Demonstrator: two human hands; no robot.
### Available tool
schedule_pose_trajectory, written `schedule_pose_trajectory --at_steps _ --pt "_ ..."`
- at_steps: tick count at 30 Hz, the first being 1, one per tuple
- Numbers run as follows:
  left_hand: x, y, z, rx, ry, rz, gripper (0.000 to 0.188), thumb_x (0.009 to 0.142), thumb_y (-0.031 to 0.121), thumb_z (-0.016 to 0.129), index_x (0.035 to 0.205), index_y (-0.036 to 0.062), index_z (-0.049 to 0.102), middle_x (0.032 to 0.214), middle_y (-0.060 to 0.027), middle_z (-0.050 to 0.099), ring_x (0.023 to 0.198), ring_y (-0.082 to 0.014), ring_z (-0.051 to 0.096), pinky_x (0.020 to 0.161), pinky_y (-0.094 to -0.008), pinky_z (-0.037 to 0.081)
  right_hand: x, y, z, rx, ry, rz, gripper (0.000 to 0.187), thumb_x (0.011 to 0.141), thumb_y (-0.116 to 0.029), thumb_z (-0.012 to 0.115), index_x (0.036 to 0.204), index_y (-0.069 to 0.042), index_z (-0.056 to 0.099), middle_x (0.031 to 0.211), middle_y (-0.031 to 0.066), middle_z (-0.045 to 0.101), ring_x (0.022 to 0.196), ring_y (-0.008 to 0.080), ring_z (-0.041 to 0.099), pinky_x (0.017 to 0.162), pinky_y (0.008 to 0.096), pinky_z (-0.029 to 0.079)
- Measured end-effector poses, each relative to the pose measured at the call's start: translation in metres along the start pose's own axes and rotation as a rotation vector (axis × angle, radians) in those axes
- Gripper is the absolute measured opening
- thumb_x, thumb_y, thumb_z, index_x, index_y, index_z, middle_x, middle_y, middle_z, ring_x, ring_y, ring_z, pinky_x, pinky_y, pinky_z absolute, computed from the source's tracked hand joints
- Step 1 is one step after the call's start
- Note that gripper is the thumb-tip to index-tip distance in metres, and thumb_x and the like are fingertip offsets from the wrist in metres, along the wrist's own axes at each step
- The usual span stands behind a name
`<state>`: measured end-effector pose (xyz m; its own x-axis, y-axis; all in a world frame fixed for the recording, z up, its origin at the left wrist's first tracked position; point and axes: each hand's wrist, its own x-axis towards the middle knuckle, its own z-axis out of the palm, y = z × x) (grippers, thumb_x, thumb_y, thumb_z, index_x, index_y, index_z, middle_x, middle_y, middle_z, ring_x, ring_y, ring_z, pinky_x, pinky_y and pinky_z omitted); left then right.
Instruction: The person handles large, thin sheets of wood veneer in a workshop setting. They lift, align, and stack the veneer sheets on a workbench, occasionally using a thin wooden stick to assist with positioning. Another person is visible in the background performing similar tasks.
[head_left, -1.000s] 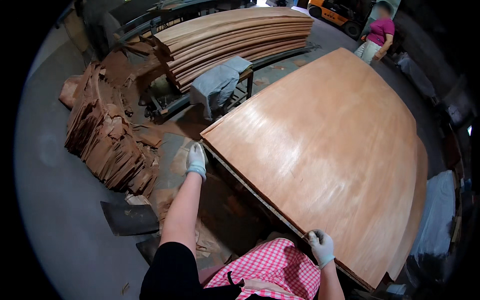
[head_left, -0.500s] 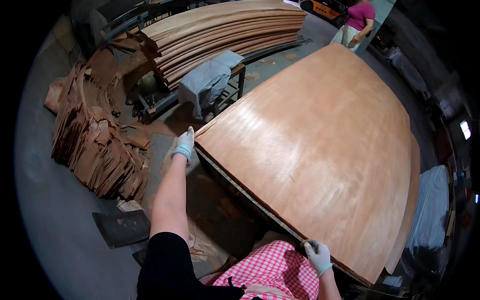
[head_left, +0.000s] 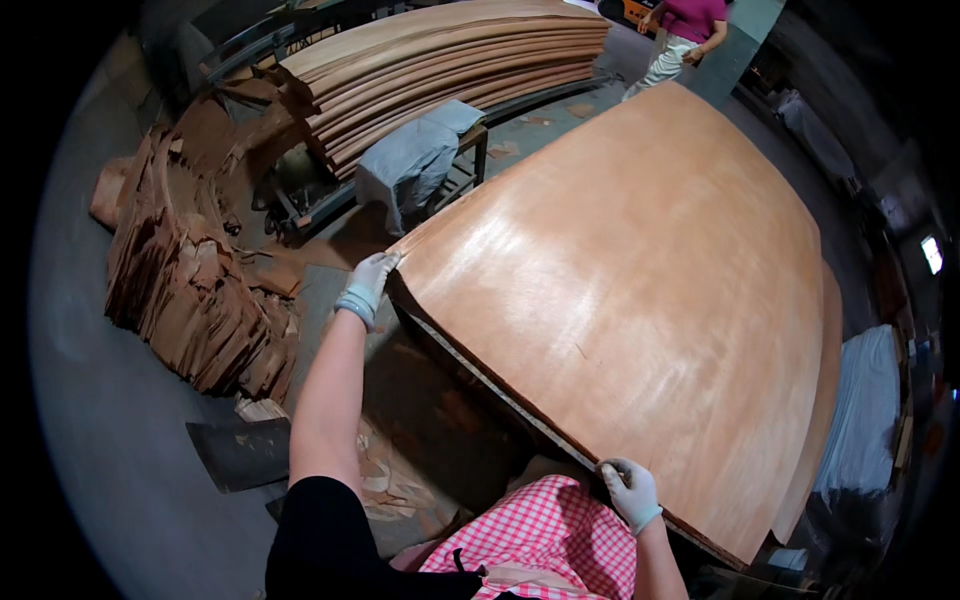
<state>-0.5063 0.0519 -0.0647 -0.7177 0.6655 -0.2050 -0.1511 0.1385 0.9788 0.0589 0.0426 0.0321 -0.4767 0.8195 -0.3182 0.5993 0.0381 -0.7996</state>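
Observation:
A wide, smooth reddish-tan wood veneer sheet [head_left: 610, 300] lies on top of a stack, its near edge running slantwise in front of me. My left hand [head_left: 370, 278], in a white glove with a pale blue cuff, is closed on the sheet's near left corner. Further right along that edge, my right hand [head_left: 632, 493], gloved alike, pinches the sheet's rim with the fingers curled in. A dark gap shows beneath the edge between my hands. How many layers each hand grips is hidden.
Broken veneer scraps [head_left: 190, 270] are heaped at the left. Behind them is a stack of curved veneer sheets [head_left: 450, 75], with a cloth-draped stand [head_left: 415, 160] before it. A person in a magenta top [head_left: 690, 25] is at the far end. Plastic-wrapped material [head_left: 862, 410] stands at the right.
My left hand has shifted slightly and its fingers now bend over the corner, which sits a little higher. My right hand has moved up slightly. The far person has stepped to the left.

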Motion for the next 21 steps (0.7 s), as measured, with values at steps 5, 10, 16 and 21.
schedule_pose_trajectory --at_steps 5,10,16,21 --pt "-0.045 0.028 0.042 -0.701 -0.163 -0.356 0.09 0.074 0.059 0.073 0.136 0.0017 0.043 0.135 -0.0099 0.051 0.125 -0.0268 0.048 0.102 -0.0378 0.04 -0.013 0.035 -0.003 0.029 0.055 -0.015 0.025 0.095 -0.019 0.057 0.103 0.004 0.065 0.089 0.0107 0.07 0.081 0.014 0.064 0.074 0.0283 0.051" --pt "-0.033 -0.044 0.056 0.05 0.115 0.132 0.066 0.088 0.05 0.062 0.121 -0.0065 0.049 0.122 -0.0233 0.056 0.112 -0.0362 0.055 0.094 -0.0419 0.044 -0.012 0.023 0.001 0.065 -0.008 0.036 0.026 0.095 -0.02 0.057 0.103 0.004 0.065 0.09 0.011 0.069 0.081 0.0144 0.064 0.075 0.0287 0.051" --pt "-0.048 -0.027 0.128 0.352 0.652 0.149 0.038 0.095 0.025 0.053 0.111 -0.01 0.051 0.106 -0.031 0.06 0.099 -0.0435 0.06 0.084 -0.0449 0.046 -0.009 0.042 0.005 0.04 0.014 0.034 0.028 0.095 -0.022 0.056 0.103 0.003 0.065 0.09 0.0127 0.07 0.081 0.0173 0.065 0.076 0.0299 0.051" --pt "-0.046 -0.006 0.136 0.368 0.771 -0.013 0.031 0.095 0.021 0.051 0.105 -0.0078 0.052 0.102 -0.0309 0.061 0.094 -0.0439 0.061 0.079 -0.0478 0.047 -0.014 0.034 0.0 -0.057 0.003 0.055 0.028 0.093 -0.025 0.057 0.102 0.0 0.066 0.09 0.017 0.068 0.084 0.0268 0.066 0.077 0.0347 0.051"
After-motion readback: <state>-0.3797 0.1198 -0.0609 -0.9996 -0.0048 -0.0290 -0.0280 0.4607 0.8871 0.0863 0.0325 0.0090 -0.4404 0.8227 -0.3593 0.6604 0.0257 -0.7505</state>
